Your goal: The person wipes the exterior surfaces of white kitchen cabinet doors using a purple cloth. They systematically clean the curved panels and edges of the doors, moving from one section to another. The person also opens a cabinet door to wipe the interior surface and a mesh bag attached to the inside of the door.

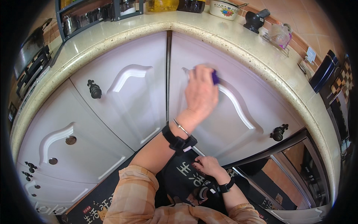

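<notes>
My left hand [201, 91] is pressed to the upper part of a white cabinet door [201, 134] with raised moulding. It grips a dark purple cloth or sponge [215, 77], mostly hidden by the fingers and blurred. Lower down, my right hand [209, 165] hangs loosely bent with nothing visible in it, in front of the door's bottom edge and above a black floor mat [167, 179] that bears writing. A dark metal knob [278, 133] sits at the door's right side.
A speckled stone countertop [193, 23] overhangs the doors. On it stand a flowered enamel pot [223, 10], a black mortar [253, 23], a wire rack [275, 44] and a spice shelf [84, 21]. Another door's knob [94, 89] juts out at left; a built-in appliance [285, 173] is at right.
</notes>
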`<state>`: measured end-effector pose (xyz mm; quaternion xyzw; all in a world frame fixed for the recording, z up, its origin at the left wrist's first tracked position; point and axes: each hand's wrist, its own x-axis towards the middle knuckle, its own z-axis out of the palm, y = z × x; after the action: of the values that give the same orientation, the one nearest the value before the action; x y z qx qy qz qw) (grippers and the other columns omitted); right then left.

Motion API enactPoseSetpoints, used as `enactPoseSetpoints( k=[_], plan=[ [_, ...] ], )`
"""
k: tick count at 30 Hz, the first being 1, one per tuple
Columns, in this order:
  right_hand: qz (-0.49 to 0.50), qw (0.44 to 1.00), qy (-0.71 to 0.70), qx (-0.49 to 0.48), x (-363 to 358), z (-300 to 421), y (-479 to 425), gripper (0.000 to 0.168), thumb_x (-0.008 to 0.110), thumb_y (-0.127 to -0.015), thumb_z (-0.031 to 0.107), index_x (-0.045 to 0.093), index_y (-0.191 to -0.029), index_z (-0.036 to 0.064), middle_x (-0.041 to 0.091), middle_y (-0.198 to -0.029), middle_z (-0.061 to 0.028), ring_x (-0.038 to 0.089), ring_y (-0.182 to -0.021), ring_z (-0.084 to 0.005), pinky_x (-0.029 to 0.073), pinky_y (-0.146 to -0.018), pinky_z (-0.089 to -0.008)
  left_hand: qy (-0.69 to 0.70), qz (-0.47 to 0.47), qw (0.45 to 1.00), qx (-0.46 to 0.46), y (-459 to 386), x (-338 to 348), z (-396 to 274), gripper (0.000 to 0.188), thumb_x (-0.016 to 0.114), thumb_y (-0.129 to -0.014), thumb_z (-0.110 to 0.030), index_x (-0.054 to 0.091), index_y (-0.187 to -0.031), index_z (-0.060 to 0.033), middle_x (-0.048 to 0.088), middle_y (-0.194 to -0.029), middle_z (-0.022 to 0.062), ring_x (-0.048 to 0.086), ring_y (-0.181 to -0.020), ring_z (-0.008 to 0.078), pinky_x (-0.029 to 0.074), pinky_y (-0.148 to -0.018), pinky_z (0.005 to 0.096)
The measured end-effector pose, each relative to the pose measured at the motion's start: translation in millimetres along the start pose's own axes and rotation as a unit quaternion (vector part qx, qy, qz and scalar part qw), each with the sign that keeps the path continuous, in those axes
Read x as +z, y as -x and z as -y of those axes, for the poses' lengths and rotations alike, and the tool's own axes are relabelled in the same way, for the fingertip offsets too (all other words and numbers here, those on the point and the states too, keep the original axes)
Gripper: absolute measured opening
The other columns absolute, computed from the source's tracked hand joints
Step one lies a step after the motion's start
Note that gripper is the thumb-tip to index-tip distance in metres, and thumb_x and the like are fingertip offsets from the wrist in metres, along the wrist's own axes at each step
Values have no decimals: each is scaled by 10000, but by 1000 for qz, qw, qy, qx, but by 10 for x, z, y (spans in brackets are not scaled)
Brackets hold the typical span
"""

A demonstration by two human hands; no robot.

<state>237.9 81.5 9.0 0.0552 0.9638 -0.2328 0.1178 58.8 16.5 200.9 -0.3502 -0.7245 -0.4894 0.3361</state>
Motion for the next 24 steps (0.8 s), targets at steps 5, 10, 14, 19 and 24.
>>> enactPoseSetpoints(
  k=[5,10,14,19,24],
  plan=[
    [4,1000,24,-2,44,14,-32,280,613,-885,321,660,-1005,72,690,-865,-142,650,-870,-349,517,-750,-450,67,79,989,102,150,54,-266,469,693,-681,-8,489,-1102,-36,507,-1123,131,507,-1026,350,478,-819,433],
    [4,1000,-3,13,-14,21,-22,281,611,-887,321,659,-1013,75,689,-864,-141,649,-876,-350,517,-756,-449,33,-54,998,-18,136,140,334,413,665,-736,-27,483,-1107,-20,508,-1135,159,514,-1051,362,457,-878,420],
    [-1,1000,8,-3,-11,1,17,276,613,-887,309,658,-1020,71,688,-862,-142,649,-874,-348,516,-756,-447,-18,-60,977,-204,127,140,1108,392,662,-791,-79,471,-1128,-12,486,-1141,183,500,-1071,378,425,-921,442],
    [-2,1000,-11,-3,-63,-23,71,273,615,-885,300,657,-1012,61,687,-841,-144,652,-855,-344,516,-747,-443,134,-49,961,-236,289,221,1169,383,658,-818,-110,459,-1116,24,484,-1126,185,521,-1045,359,429,-924,420],
    [-3,1000,-22,3,-103,-12,137,273,615,-884,298,656,-1008,58,689,-830,-139,654,-840,-342,516,-739,-440,51,-68,990,-116,19,173,713,408,616,-871,-164,429,-1176,32,455,-1162,193,495,-1083,338,400,-966,398]
  ],
)
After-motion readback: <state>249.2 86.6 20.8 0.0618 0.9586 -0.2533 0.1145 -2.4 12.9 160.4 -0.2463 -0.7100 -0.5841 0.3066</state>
